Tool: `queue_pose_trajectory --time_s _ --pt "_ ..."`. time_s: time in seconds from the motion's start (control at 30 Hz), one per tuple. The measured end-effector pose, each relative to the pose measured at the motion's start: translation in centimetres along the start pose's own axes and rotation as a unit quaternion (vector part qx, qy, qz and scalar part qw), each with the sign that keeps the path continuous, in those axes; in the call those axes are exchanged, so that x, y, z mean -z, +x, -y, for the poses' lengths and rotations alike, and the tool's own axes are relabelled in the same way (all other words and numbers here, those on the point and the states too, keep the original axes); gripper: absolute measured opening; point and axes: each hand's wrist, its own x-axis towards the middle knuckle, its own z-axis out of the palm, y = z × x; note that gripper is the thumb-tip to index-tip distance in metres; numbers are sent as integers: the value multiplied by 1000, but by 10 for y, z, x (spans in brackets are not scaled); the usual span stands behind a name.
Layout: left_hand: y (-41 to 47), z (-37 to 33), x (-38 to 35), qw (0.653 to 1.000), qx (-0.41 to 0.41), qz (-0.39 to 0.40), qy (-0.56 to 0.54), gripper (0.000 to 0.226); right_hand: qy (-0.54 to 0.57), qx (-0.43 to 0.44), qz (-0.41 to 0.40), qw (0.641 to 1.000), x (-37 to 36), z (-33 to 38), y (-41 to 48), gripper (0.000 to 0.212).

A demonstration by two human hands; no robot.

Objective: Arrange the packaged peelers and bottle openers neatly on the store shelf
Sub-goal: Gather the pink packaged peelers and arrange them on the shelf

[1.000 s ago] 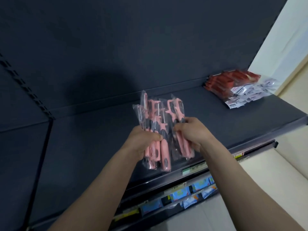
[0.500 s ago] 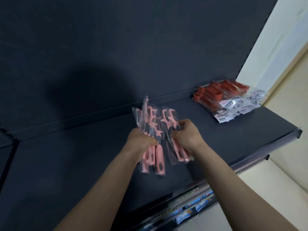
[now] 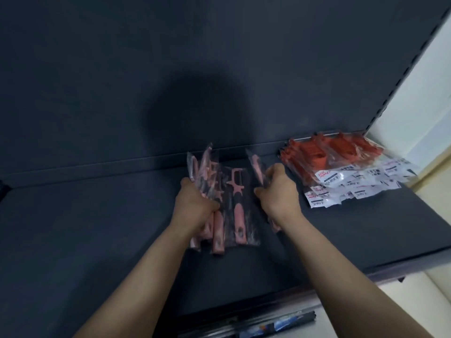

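Note:
Several pink peelers in clear plastic packs (image 3: 238, 203) are fanned out low over the dark shelf (image 3: 97, 228). My left hand (image 3: 195, 206) grips the left part of the bunch around the handles. My right hand (image 3: 278, 191) holds a separate pack (image 3: 257, 169) pulled away to the right of the bunch. One pack with its peeler face up shows between my hands. A pile of red packaged tools with white labels (image 3: 341, 167) lies at the shelf's back right.
The shelf's dark back panel (image 3: 170, 69) rises behind. The shelf's front edge (image 3: 390, 269) runs lower right, with a lower shelf holding blue packs (image 3: 275, 325) beneath. A pale wall (image 3: 415, 93) stands to the right.
My hands have moved forward and down toward the shelf with the pink packs. The right hand has drawn one pack apart from the bunch. The view has shifted left, bringing the red pile closer.

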Motion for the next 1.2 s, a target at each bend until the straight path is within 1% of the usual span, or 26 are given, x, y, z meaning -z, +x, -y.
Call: queue_pose_trajectory --time_s 0.1,0.17,0.27,0.37,0.43,0.47,0.53,0.57,0.63,0.67,0.7,0.8,0.93,1.07,1.13,1.2 --pt "-3 -4 -9 997 -12 -43 66 44 -49 15 -2 999 7 -10 10 27" --pt "-4 -5 -12 991 -5 -64 118 46 -69 24 6 997 7 -15 14 26" --pt "-4 -3 -14 982 17 -86 168 57 -94 43 19 994 3 -19 17 25" --pt "-9 -5 -15 968 12 -103 229 70 -116 61 27 991 4 -21 17 26" --pt "-14 -8 -17 953 -22 -128 272 74 -141 80 34 986 6 -21 15 27" --pt "-16 -10 -18 944 -47 -143 294 73 -156 89 35 983 7 -22 14 27" --pt "-19 -15 -21 926 -109 -156 327 60 -192 108 26 975 10 -23 11 26" --pt "-19 -18 -22 920 -143 -144 334 50 -208 117 19 971 12 -25 9 26" --pt "-20 -24 -25 911 -210 -89 342 30 -223 127 14 966 13 -28 6 26" --pt "-20 -26 -27 905 -234 -55 352 23 -231 131 19 964 13 -29 6 27" --pt "-21 -26 -29 895 -250 -21 369 21 -241 137 27 960 13 -30 4 28" --pt "-20 -20 -32 866 -255 49 427 27 -270 142 41 951 12 -33 3 36" --pt "-18 -15 -31 856 -259 89 439 32 -286 126 35 949 18 -32 1 50" --pt "-17 -18 -38 833 -274 114 467 46 -311 123 24 942 21 -32 2 48" --pt "-15 -19 -45 830 -281 120 468 48 -315 122 19 941 22 -33 3 45" --pt "-13 -21 -51 834 -284 123 458 48 -316 125 18 940 24 -33 4 42"
